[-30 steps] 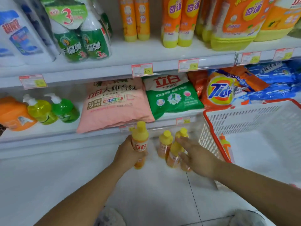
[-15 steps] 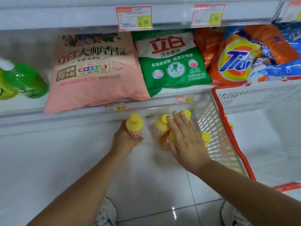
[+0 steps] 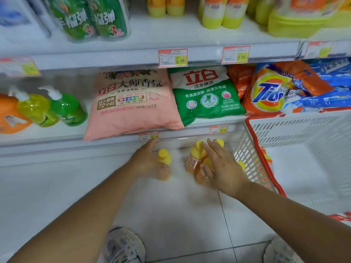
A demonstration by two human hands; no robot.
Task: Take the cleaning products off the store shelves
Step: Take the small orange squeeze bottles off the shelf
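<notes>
Several small orange bottles with yellow caps stand on the white floor below the bottom shelf. One bottle stands alone; my left hand lies against its left side, fingers stretched towards the shelf edge. My right hand rests with straight fingers on the group of bottles beside the basket. On the bottom shelf lie a pink detergent bag, a green bag and an orange Tide bag.
A white plastic basket with a red rim stands on the floor at the right, something orange showing through its mesh. Green and yellow pump bottles sit at the shelf's left. The upper shelf holds green, yellow and orange bottles. My shoes show below.
My left hand has loosened from the single bottle, which now stands on the floor, and its fingers have straightened. My right hand stays on the bottle group. The view has tilted up.
</notes>
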